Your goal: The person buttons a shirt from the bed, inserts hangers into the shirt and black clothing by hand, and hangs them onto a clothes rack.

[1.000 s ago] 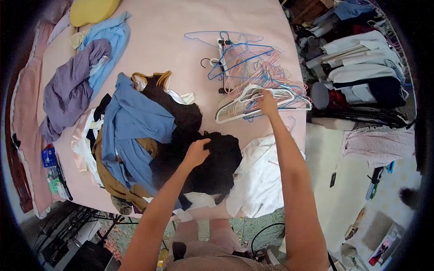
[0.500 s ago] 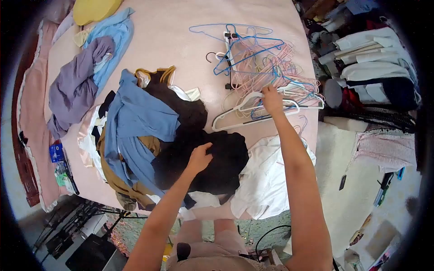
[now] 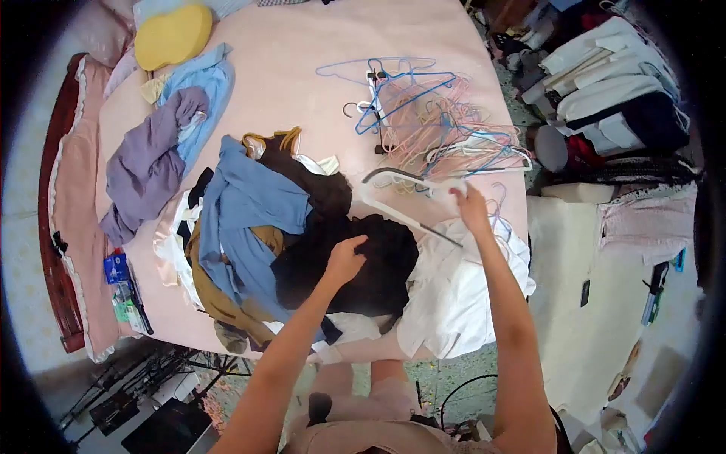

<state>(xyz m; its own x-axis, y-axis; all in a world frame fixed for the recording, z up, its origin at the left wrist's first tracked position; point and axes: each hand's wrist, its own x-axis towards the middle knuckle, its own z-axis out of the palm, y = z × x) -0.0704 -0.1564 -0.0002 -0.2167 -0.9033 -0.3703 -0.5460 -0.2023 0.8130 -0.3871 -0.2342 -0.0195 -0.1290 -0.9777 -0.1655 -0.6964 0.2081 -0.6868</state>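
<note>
My right hand (image 3: 473, 209) is closed on a white clothes hanger (image 3: 387, 206) with dark strips, lifted and tilted above the bed. It grips the hanger near the hook end. My left hand (image 3: 346, 261) rests on a bunched black garment (image 3: 386, 265), its fingers curled into the cloth. Left of that garment lies a heap with a blue shirt (image 3: 253, 189), a dark brown garment (image 3: 318, 185) and a mustard-brown one (image 3: 208, 272). A white garment (image 3: 454, 303) lies near the bed's front edge, below the held hanger.
A tangle of pink, blue and white hangers (image 3: 446, 125) lies at the bed's far right. Purple clothing (image 3: 155, 155), light blue clothing (image 3: 200, 83) and a yellow cushion (image 3: 174, 36) are at the left. White folded clothes (image 3: 605, 83) are piled beyond the bed's right edge.
My right hand has lifted the white hanger away from the tangle, bringing it nearer to me and tilting it. My left hand stays on the black garment. The camera view has shifted slightly.
</note>
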